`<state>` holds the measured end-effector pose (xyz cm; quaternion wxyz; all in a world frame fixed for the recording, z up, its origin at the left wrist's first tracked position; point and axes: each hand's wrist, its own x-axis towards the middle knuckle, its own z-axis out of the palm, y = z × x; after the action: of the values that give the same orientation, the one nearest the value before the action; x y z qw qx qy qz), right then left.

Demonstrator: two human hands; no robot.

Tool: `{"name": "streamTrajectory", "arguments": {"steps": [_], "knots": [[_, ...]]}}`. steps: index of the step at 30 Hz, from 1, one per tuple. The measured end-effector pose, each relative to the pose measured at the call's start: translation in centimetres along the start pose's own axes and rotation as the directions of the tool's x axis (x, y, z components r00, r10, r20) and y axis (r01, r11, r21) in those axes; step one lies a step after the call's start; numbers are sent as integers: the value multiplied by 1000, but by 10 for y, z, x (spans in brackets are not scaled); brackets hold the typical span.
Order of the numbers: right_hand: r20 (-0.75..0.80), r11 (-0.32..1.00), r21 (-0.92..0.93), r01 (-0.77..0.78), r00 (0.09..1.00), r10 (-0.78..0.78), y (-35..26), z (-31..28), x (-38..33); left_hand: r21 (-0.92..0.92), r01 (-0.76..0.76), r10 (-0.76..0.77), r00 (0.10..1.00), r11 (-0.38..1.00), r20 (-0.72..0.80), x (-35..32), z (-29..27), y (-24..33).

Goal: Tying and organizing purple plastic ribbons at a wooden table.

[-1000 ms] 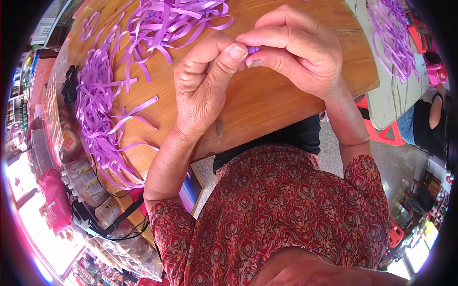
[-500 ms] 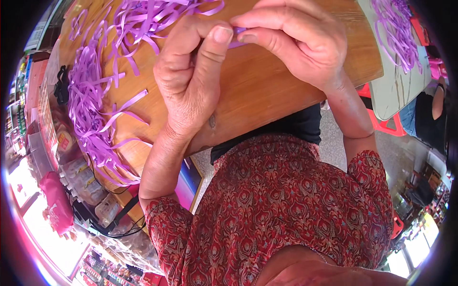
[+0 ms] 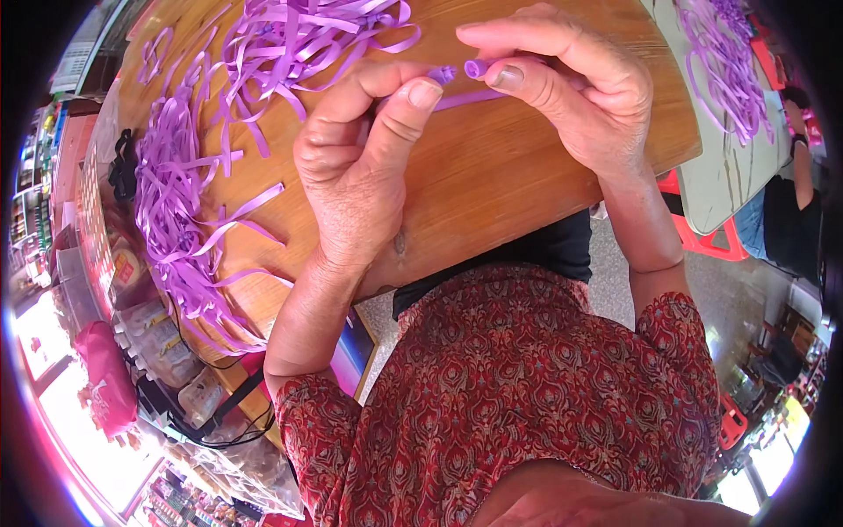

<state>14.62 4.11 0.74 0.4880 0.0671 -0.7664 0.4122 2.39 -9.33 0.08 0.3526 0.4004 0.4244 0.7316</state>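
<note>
Purple fittings stand apart, unjoined, above the wooden table (image 3: 509, 189): the left hand (image 3: 356, 162) pinches one small piece (image 3: 443, 75); the right hand (image 3: 593, 110) grasps a hollow-ended piece (image 3: 475, 68), forefinger lifted. Beyond lie ribbon heaps (image 3: 303, 39), whether finished I cannot tell; farther, more ribbons (image 3: 722, 75) on a pale table (image 3: 738, 180).
</note>
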Motion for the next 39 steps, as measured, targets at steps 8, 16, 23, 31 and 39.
{"name": "streamTrajectory", "arguments": {"steps": [8, 16, 23, 31, 39], "knots": [[-6, 879, -18, -477, 879, 477, -51, 3, 0, -18, -17, 18, 1000, 1000, 7, -1, -4, -1], [-20, 900, -93, -425, 905, 426, -51, 3, -1, 69, -128, 125, 991, 989, 48, 2, -4, -7], [-23, 907, -115, -406, 914, 406, -50, 5, -1, 131, -148, 140, 988, 980, 72, 1, -5, -6], [-112, 814, 50, 579, 813, -572, 31, 12, -8, 160, -128, 118, 990, 979, 72, -1, -2, -7], [-28, 984, -143, -106, 994, 103, -31, 12, -3, -166, 35, -30, 999, 986, 29, -9, 0, -6]]}}
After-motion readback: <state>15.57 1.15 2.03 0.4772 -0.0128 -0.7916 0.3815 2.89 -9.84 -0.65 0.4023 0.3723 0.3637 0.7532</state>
